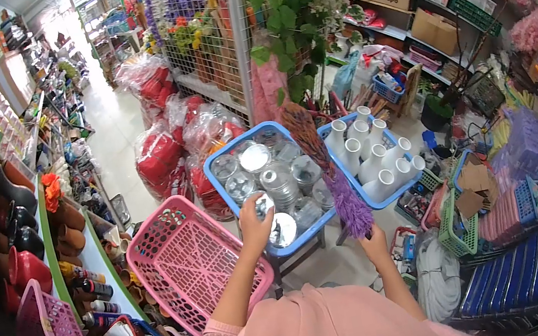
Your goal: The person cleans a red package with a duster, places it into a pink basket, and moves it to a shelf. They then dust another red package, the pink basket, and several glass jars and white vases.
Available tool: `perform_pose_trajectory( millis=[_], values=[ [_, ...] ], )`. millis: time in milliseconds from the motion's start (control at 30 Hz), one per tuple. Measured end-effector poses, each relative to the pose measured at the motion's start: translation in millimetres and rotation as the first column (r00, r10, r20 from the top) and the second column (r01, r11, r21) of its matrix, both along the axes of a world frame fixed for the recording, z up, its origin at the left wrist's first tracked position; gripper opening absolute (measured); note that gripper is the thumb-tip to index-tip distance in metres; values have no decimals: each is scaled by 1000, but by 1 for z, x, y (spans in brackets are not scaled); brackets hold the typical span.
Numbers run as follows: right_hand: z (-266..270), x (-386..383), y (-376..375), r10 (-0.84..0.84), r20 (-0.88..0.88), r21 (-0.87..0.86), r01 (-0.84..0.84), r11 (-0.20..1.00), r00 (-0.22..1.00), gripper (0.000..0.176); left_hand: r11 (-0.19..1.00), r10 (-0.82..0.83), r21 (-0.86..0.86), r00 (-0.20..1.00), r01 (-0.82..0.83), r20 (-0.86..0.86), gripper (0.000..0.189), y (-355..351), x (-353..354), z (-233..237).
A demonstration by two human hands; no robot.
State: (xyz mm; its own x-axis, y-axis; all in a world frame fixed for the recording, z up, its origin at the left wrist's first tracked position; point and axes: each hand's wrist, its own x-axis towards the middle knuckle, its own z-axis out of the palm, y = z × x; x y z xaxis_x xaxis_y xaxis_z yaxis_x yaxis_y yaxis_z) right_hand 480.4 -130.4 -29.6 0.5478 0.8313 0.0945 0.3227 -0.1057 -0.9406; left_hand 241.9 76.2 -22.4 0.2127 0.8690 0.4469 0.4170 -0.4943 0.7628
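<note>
My left hand curls its thumb and fingers around a clear glass jar at the near left of a blue basket. Several more clear jars, some with shiny silver tops, fill that basket. In my right hand is the lower end of a feather duster, purple near the hand and orange-brown toward its tip. The duster slants up and away, between the jar basket and a second blue basket. Several white vases stand upright in this second basket.
An empty pink basket sits left of the jars. Red goods in clear plastic bags lie beyond it, beside a wire mesh rack. Pottery shelves line the left. Blue stacked chairs and baskets crowd the right.
</note>
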Motion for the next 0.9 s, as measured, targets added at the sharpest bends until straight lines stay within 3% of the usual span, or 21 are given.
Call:
perform_pose_trajectory(
  millis=[100, 167, 300, 400, 467, 500, 533, 600, 633, 767, 867, 900],
  values=[
    [-8, 14, -6, -56, -108, 97, 66, 993, 993, 34, 994, 110, -9, 990, -111, -93, 59, 10, 23, 0],
    [-9, 28, -10, -46, -87, 63, 52, 997, 995, 34, 979, 181, -66, 973, -192, -147, 71, 14, 36, 0],
    [3, 63, -3, 45, -35, 26, -44, 999, 998, 36, 948, 269, -125, 947, -292, -175, 77, 11, 60, 4],
    [5, 83, 4, 120, -32, 15, -120, 993, 992, 37, 903, 404, -63, 891, -424, -208, 81, 1, 81, 11],
    [5, 96, 10, 161, -28, 13, -161, 987, 987, 38, 900, 432, 40, 875, -434, -221, 85, -12, 91, 21],
    [5, 103, 13, 183, -9, -19, -183, 983, 983, 38, 881, 466, 197, 859, -429, -213, 76, -17, 98, 18],
    [5, 108, 16, 206, 9, -49, -206, 977, 978, 38, 874, 480, 197, 850, -444, -215, 76, -20, 104, 19],
    [4, 117, 24, 242, -10, -18, -242, 970, 970, 38, 977, 137, 208, 891, -50, -432, 60, -25, 116, 21],
    [3, 121, 27, 261, -25, 12, -260, 965, 965, 39, 975, 99, 221, 895, -1, -435, 50, -27, 125, 21],
    [3, 139, 33, 300, 5, -52, -299, 953, 954, 40, 977, 211, 93, 853, -190, -477, 64, -28, 164, 9],
    [2, 147, 34, 324, -47, -4, -324, 946, 945, 40, 943, 329, 241, 771, -232, -545, 71, -14, 180, 6],
    [0, 150, 33, 331, -27, -10, -331, 943, 943, 40, 952, 297, 239, 759, -191, -580, 79, -5, 182, 5]
  ],
)
